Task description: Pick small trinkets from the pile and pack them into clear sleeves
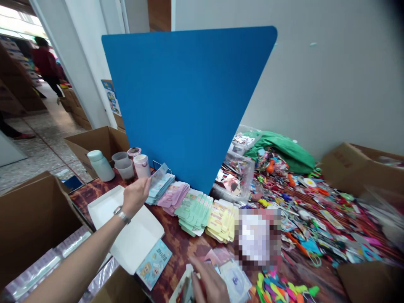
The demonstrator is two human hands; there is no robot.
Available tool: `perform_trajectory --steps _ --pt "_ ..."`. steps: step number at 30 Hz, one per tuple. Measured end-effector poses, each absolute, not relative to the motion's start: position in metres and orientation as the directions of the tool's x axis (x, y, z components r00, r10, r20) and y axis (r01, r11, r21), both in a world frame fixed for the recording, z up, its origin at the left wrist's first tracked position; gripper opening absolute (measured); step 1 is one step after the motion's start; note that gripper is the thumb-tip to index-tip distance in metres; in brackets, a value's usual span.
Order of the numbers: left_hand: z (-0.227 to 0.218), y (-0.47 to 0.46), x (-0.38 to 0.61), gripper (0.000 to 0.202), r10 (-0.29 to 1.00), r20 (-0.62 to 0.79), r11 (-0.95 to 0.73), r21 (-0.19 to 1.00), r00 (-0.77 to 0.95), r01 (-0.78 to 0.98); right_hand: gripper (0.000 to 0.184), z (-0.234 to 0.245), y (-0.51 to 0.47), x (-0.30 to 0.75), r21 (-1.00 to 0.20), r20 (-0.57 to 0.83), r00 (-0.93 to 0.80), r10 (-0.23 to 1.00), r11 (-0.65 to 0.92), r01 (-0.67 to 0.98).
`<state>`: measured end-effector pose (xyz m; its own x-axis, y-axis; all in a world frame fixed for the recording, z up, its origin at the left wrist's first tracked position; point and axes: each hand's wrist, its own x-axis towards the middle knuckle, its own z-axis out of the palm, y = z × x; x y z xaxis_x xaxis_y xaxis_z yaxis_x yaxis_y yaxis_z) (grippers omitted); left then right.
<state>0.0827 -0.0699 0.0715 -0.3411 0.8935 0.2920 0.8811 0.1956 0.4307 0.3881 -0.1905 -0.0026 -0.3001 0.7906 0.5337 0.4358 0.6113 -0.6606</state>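
My left hand [136, 194], a watch on its wrist, reaches out over the table and pinches a light blue card [158, 173] at the top of the blue card stack [160, 187]. To the right of that stack lie fanned stacks of pink cards [174, 196], green cards [195, 210] and yellow cards [221, 220]. My right hand [208, 283] sits at the bottom edge with its fingers curled on clear plastic packets [232, 277] and small cards.
A big blue divider panel [186, 101] stands behind the stacks. A white tray [126, 227] lies at left, with cups and a bottle [101, 165] behind it. Colourful hair clips [303, 219] cover the right side. Cardboard boxes [31, 219] surround the table. A person stands far left.
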Motion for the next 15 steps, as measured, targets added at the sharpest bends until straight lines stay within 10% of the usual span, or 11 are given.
perform_trajectory --steps 10,15 --pt "0.072 -0.158 0.197 0.041 0.974 0.225 -0.192 0.764 0.024 0.616 0.051 0.045 -0.127 0.394 -0.937 0.251 -0.107 0.962 0.269 0.221" --pt "0.057 -0.173 0.225 0.025 0.689 0.685 -0.598 0.355 0.235 0.719 0.065 0.042 -0.137 0.412 -0.966 0.258 -0.188 0.948 0.258 -0.029"
